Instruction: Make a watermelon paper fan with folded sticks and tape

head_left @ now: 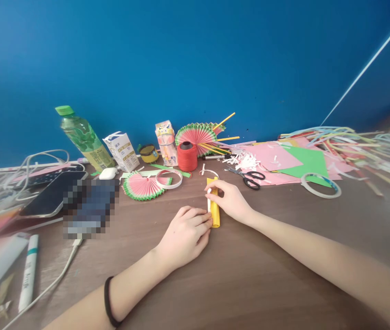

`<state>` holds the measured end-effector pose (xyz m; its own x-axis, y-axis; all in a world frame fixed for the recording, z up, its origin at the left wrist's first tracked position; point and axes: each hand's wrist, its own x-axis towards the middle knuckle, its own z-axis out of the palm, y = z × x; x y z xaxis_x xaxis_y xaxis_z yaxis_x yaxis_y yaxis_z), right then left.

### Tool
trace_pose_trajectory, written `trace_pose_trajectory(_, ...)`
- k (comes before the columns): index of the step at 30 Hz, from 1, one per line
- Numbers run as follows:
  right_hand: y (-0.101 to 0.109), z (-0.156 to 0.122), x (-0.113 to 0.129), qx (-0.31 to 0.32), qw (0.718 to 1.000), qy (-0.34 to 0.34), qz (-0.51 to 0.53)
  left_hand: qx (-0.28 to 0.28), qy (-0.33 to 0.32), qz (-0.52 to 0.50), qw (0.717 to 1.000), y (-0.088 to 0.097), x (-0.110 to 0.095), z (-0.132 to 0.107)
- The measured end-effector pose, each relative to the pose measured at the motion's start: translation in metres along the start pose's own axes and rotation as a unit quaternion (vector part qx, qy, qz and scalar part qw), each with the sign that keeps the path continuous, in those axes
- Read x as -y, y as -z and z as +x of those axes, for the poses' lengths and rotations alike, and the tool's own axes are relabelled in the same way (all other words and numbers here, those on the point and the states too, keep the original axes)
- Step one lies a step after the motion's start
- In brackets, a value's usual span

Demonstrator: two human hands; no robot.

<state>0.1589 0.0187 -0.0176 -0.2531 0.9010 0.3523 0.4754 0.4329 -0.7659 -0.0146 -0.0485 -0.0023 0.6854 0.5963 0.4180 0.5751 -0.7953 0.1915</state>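
A yellow paper (pixel 216 220), partly rolled into a narrow tube, lies on the brown table in front of me. Along its left edge runs a thin white strip (pixel 209 204), perhaps tape backing. My left hand (pixel 188 233) rests on the table with bent fingers together, their tips pressing the lower left edge of the paper. From the right, my right hand (pixel 232 201) pinches the paper's upper part near the strip with thumb and forefinger. Black-handled scissors (pixel 251 178) lie right of the paper. Beyond it stands a red thread spool (pixel 187 157).
Pleated watermelon-pattern fans (pixel 145 187) lie left and behind. Tape rolls (pixel 321 185) flank the work spot. Pink and green sheets (pixel 306 162), white scraps (pixel 244 160) and paper strips fill the right. Left are a bottle (pixel 86 140), a carton (pixel 122 151), phones (pixel 55 192) and a marker (pixel 29 275).
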Motion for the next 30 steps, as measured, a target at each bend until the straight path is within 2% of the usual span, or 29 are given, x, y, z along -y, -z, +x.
trace_pose_trajectory(6, 0.0014, 0.0004, 0.0035, 0.003, 1.0, -0.026, 0.007, -0.004, -0.012, 0.003, 1.0, 0.0002, -0.0007, -0.0001)
trace_pose_trajectory(30, 0.0, 0.004, 0.001, 0.006, 0.998, -0.057, 0.023, 0.008, -0.01, -0.016, 1.0, 0.0021, -0.0031, 0.0033)
